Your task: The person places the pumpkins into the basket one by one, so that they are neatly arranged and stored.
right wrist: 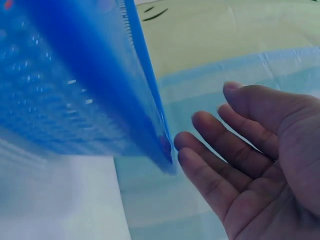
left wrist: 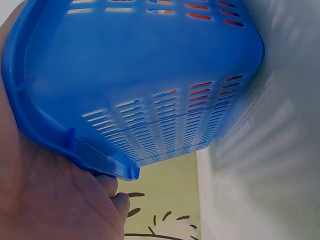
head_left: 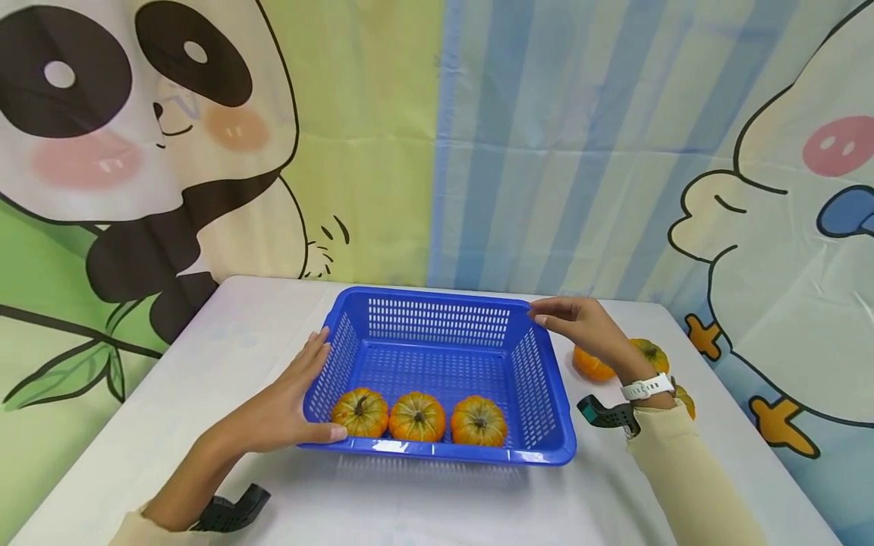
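Observation:
A blue plastic basket (head_left: 437, 453) with slotted walls stands on the white table. Along its front wall sit three small orange-green pumpkins (head_left: 417, 417). My left hand (head_left: 283, 406) spans the front left corner, thumb on the front rim and straight fingers along the left rim. In the left wrist view, the palm lies against the rim's outside. My right hand (head_left: 580, 322) is at the back right corner, fingertips right by the rim. The right wrist view shows that hand's fingers loosely bent, with nothing between them and the thumb.
Right of the basket, partly behind my right arm, lie more small pumpkins: an orange one (head_left: 591, 366), a green-orange one (head_left: 651, 353) and one mostly hidden by the wrist. A cartoon-printed curtain (head_left: 546, 152) hangs behind the table (head_left: 403, 508).

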Motion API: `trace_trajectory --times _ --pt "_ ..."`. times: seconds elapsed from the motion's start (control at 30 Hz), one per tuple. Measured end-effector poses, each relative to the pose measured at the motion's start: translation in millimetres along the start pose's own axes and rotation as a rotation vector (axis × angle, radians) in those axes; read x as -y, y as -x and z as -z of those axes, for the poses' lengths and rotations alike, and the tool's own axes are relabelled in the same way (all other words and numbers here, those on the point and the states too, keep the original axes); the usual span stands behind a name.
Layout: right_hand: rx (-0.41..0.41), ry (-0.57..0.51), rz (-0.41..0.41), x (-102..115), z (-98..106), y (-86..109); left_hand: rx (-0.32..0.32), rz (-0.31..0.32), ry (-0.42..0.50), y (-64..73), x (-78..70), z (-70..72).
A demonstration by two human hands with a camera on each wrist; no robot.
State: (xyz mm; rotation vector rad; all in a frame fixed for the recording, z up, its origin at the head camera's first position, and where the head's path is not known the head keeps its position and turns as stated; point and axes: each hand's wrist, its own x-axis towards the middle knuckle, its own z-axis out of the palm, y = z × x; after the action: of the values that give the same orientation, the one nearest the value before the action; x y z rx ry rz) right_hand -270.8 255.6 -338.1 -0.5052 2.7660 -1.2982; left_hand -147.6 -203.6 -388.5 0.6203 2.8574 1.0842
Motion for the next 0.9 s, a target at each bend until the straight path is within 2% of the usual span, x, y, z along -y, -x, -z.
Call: trace_trajectory --times 0.17,0.33,0.47,0.67,0.9 --pt "-0.16 0.019 0.029 -7.3 4.0 3.0 0.002 0.004 -0.002 -1.4 -0.5 0.8" --pt "-0.265 0.038 0.057 -14.6 6.2 5.8 0.005 0.009 0.002 0.0 -0.8 0.5" --pt "-0.288 0.039 0.043 -22.0 8.5 10.5 0.008 0.007 -0.002 0.3 -1.2 0.3" --pt "-0.251 0.04 -0.005 -33.6 9.3 14.7 0.003 0.006 -0.005 0.0 -1.1 0.4" --pt "-0.325 0.034 -0.052 -44.7 4.3 19.5 0.003 -0.003 -0.001 0.2 0.1 0.7"
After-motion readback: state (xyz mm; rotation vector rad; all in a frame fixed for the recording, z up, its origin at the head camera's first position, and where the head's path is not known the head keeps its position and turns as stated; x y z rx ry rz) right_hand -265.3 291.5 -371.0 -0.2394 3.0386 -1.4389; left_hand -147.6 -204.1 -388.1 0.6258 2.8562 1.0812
